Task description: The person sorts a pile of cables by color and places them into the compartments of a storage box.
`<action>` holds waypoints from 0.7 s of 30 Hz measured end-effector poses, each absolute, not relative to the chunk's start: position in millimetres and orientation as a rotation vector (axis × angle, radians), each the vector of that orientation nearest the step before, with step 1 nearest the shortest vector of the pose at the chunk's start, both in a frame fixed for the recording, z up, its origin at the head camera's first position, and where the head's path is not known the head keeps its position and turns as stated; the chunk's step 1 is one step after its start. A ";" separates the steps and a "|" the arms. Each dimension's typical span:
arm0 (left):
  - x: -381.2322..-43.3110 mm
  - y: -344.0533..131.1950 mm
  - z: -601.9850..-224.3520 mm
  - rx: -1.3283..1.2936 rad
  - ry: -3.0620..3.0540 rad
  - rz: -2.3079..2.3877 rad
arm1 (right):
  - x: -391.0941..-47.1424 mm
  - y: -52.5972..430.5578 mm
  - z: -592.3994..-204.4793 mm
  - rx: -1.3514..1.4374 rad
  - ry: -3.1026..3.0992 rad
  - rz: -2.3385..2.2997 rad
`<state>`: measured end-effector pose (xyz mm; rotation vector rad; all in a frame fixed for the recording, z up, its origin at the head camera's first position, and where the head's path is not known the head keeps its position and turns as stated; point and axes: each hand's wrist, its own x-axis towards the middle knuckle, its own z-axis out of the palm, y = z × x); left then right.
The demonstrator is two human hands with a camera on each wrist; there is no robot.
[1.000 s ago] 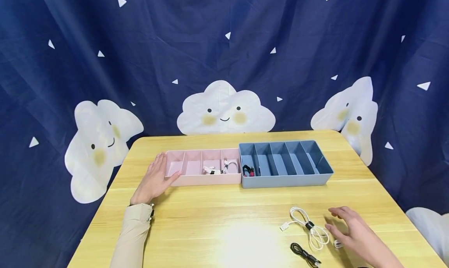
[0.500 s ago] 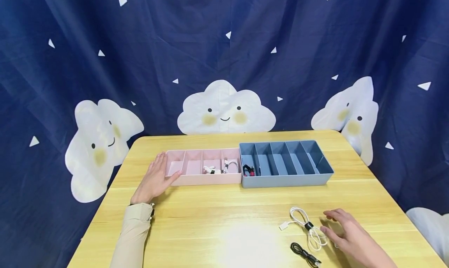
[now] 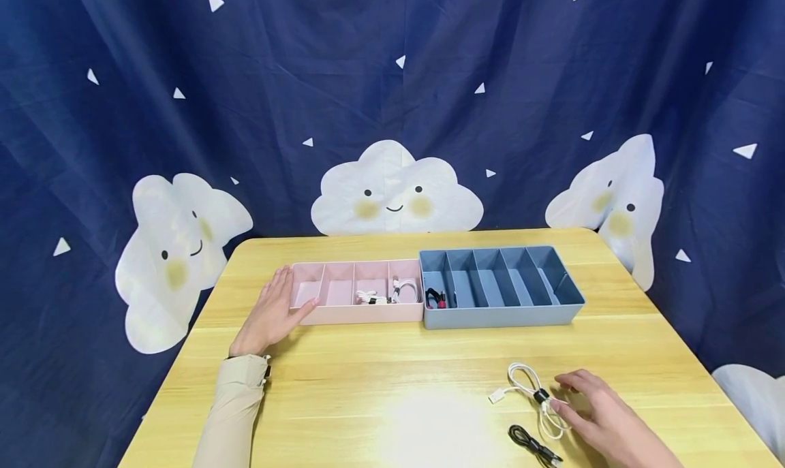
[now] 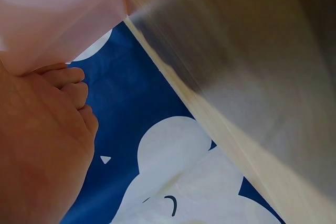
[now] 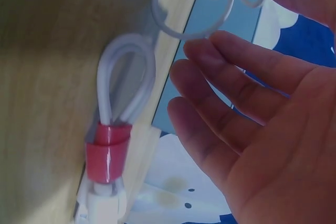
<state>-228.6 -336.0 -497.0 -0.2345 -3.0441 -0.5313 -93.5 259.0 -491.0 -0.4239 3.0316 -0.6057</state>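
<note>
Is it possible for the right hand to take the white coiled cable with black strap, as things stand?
Probably yes. The right hand, its fingers loosely bent, is close beside the white coiled cable with black strap, and nothing appears between them.

From far off, I see the white cord (image 3: pixel 529 388) lying in loose loops, tied with a black band (image 3: pixel 542 396), its plug (image 3: pixel 495 396) poking toward nine o'clock. Well apart, at ten o'clock from it, sits the pink box (image 3: pixel 356 315), upright, four slots, small cords (image 3: pixel 371 298) in the two nearest three o'clock.
</note>
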 end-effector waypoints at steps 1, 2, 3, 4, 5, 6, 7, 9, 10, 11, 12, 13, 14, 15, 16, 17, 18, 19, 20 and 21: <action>-228.6 -336.0 -496.9 -0.233 -3.046 -0.531 | -93.4 258.4 -491.1 -0.433 3.025 -0.610; -228.6 -336.0 -496.8 -0.230 -3.047 -0.528 | -93.5 257.8 -491.4 -0.433 3.017 -0.612; -228.6 -336.1 -496.6 -0.229 -3.048 -0.527 | -93.5 257.3 -491.6 -0.432 3.008 -0.611; -228.5 -336.2 -496.6 -0.228 -3.049 -0.525 | -93.3 256.9 -491.7 -0.441 3.003 -0.614; -228.4 -336.2 -496.5 -0.227 -3.051 -0.526 | -93.3 256.6 -492.0 -0.445 2.997 -0.609; -228.2 -336.3 -496.5 -0.225 -3.052 -0.525 | -93.0 255.9 -491.9 -0.445 2.997 -0.606; -228.1 -336.3 -496.5 -0.224 -3.053 -0.524 | -93.1 255.4 -492.0 -0.451 2.994 -0.604; -227.9 -336.2 -496.3 -0.223 -3.056 -0.523 | -93.5 254.4 -492.0 -0.466 2.986 -0.606; -227.9 -336.2 -496.3 -0.223 -3.057 -0.521 | -93.8 253.9 -492.0 -0.475 2.982 -0.612; -227.9 -336.2 -496.2 -0.223 -3.057 -0.521 | -94.1 253.5 -492.2 -0.485 2.980 -0.617; -228.0 -336.2 -496.2 -0.224 -3.057 -0.519 | -94.4 253.0 -492.3 -0.494 2.974 -0.625; -228.2 -336.2 -496.1 -0.224 -3.057 -0.519 | -94.7 252.6 -492.4 -0.505 2.969 -0.627; -228.3 -336.2 -496.1 -0.225 -3.054 -0.518 | -95.1 252.4 -492.5 -0.519 2.964 -0.632; -228.4 -336.2 -496.0 -0.226 -3.051 -0.518 | -95.3 252.1 -492.6 -0.530 2.957 -0.633; -228.5 -336.3 -496.1 -0.227 -3.048 -0.517 | -95.9 252.0 -492.7 -0.548 2.948 -0.645; -228.5 -336.2 -496.1 -0.229 -3.044 -0.518 | -96.4 251.9 -492.8 -0.561 2.935 -0.656; -228.4 -336.3 -496.2 -0.230 -3.041 -0.519 | -96.9 251.9 -492.8 -0.570 2.919 -0.668; -228.4 -336.3 -496.4 -0.231 -3.037 -0.522 | -97.5 251.9 -492.9 -0.582 2.906 -0.680; -228.2 -336.4 -496.6 -0.232 -3.035 -0.522 | -98.2 251.9 -492.9 -0.585 2.888 -0.697; -228.0 -336.4 -496.9 -0.231 -3.035 -0.524 | -98.7 251.9 -492.9 -0.583 2.868 -0.711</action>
